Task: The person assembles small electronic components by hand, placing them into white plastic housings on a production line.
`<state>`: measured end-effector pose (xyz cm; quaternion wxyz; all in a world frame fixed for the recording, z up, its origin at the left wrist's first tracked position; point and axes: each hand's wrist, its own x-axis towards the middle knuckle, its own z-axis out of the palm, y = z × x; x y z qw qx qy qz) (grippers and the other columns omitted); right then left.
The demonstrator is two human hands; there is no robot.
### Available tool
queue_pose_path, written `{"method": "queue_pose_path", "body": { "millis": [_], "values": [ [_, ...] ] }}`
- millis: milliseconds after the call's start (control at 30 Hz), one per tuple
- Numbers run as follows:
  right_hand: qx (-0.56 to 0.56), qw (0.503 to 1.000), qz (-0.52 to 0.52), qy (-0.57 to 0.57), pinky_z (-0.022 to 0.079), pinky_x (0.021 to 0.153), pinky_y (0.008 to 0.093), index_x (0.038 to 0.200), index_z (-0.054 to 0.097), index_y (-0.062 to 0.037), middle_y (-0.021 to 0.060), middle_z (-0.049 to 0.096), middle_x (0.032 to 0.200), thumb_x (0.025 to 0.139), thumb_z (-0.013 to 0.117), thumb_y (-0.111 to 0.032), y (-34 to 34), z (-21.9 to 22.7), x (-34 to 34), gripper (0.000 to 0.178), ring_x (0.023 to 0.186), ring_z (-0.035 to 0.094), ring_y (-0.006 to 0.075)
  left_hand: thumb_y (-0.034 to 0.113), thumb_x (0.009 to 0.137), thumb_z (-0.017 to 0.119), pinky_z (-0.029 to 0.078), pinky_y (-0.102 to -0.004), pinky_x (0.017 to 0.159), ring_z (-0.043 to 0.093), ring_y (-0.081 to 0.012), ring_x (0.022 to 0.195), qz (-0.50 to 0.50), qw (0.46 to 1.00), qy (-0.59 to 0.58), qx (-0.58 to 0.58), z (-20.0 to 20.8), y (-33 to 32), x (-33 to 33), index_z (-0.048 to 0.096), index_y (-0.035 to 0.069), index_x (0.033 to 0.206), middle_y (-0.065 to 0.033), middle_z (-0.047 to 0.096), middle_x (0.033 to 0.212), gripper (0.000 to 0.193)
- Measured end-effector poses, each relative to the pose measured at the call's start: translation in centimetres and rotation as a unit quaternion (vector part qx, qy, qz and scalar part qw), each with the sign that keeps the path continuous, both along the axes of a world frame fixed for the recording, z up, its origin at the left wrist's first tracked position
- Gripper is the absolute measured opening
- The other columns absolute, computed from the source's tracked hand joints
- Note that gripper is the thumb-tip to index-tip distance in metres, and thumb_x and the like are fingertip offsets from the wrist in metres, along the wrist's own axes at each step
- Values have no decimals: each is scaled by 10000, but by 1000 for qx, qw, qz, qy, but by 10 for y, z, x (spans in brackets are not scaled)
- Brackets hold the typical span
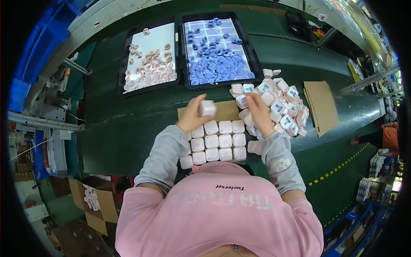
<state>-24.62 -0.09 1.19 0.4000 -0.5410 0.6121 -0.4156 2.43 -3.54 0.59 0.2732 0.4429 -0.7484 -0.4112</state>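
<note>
My left hand point(191, 115) grips a small pale pink square case point(208, 108), thumb and fingers on its sides. It is raised over a flat cardboard sheet point(227, 110). On the near part of that sheet stand rows of similar cases point(211, 141), smooth faces up, close in front of my body. My right hand point(260, 115) is at the left edge of a heap of loose cases point(279, 107), with its fingertips around a white-lined case point(241, 101). Several cases in the heap show blue-white hollow insides. My right palm hides part of the heap.
Beyond my hands lie two black trays, one with pale pink small parts point(154, 67), the other with blue small parts point(216, 66). Folded cardboard point(322, 109) lies right of the heap on the green table point(102, 124). An open carton point(96, 201) stands low at left.
</note>
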Motion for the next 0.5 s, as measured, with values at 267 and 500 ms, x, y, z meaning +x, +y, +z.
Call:
{"method": "queue_pose_path", "body": {
  "millis": [267,500],
  "values": [
    [55,953,38,-297,467,695,236,1307,403,-110,66,527,1123,975,383,-401,38,70,70,441,901,544,103,39,760,686,354,-366,1032,423,-272,1262,-99,977,146,-119,88,40,-44,330,35,1386,-161,404,1373,720],
    [-224,969,45,98,441,797,372,1262,436,-19,168,530,1071,922,494,-245,45,79,68,412,925,538,303,0,805,602,468,-296,899,547,-168,1104,-70,971,226,32,84,50,-48,359,20,1367,-111,495,1287,612]
  ]
}}
